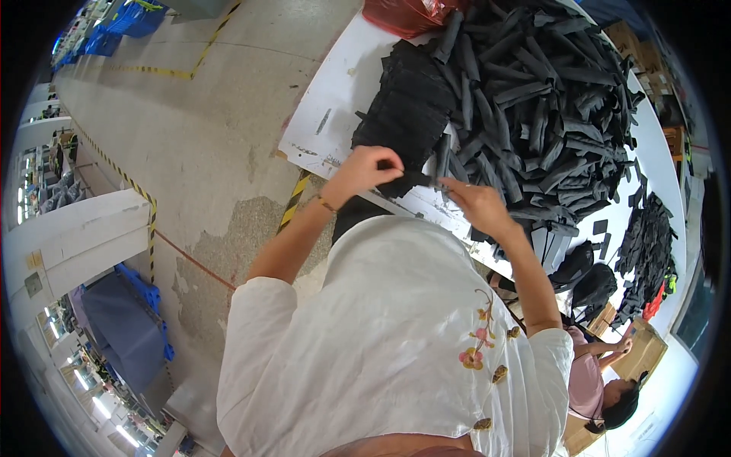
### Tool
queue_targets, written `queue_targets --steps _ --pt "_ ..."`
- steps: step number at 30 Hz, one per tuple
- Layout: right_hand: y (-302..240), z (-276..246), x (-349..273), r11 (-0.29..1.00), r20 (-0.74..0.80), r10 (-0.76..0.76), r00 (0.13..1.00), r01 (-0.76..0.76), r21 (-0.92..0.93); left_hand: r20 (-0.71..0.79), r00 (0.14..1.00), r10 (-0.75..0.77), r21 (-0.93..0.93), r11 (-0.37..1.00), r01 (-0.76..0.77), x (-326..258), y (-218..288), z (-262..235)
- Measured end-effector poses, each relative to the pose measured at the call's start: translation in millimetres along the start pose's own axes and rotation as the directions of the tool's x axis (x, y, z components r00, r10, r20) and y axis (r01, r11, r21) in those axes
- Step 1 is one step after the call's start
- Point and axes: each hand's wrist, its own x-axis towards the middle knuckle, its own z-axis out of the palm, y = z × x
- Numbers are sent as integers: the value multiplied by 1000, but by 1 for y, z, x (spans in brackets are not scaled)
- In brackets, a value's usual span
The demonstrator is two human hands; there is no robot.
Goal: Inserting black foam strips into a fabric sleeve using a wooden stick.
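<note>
A worker in a white embroidered shirt stands at the edge of a white worktop [327, 99], both hands raised over it. The left hand [364, 174] is clenched on one end of a dark fabric strip [411, 181], while the right hand [480, 206] pinches its other end, so the strip spans the gap between them just above the worktop's near edge. The strip looks light, limp and soft, best taken by its ends as here, though its exact shape is hard to make out against the dark stack [407, 114] behind it. A large heap of similar strips [548, 99] covers the worktop beyond; a seated person [601, 381] works nearby.
</note>
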Motion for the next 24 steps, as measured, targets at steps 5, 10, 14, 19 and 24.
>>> queue_targets --steps 5,10,14,19,24 --pt "0 43 13 873 55 210 976 -213 438 -538 743 397 326 911 -251 5 59 1" --pt "-14 67 25 776 61 296 953 -277 567 -114 907 -404 -993 19 -116 -2 -9 47" --pt "-35 73 36 838 -160 429 889 -325 439 -187 856 -483 -971 -40 -235 24 18 55" --pt "-36 80 21 899 -239 387 890 -307 313 -272 755 -596 -948 30 -318 40 27 43" --pt "-28 65 -22 918 -73 319 945 -289 270 -484 605 -633 -875 373 -309 56 13 8"
